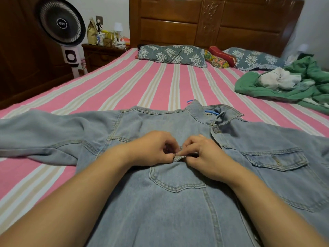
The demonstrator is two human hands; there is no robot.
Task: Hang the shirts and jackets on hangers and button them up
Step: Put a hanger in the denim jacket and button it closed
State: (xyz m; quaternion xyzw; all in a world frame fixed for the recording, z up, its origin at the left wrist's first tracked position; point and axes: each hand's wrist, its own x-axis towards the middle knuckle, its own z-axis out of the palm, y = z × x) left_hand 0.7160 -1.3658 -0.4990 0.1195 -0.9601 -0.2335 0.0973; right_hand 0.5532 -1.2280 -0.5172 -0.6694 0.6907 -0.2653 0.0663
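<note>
Denim jacket (178, 202): spread flat on the striped bed (124, 82), blue hanger (211, 112) inside the collar.
Left hand (153, 148): fingers pinching the front edge of the jacket.
Right hand (204, 155): fingers pinching the same edge, touching the left.
Top button (215, 130): fastened.

Single head-worn wide-angle view, looking forward and down from above the foot of the bed (124, 82) toward the headboard (213, 20) at 12 o'clock. Both forearms enter from the lower edge; the hands and the denim jacket (178, 202) lie close beneath. The fan (61, 22) stands far at 10 o'clock.
</note>
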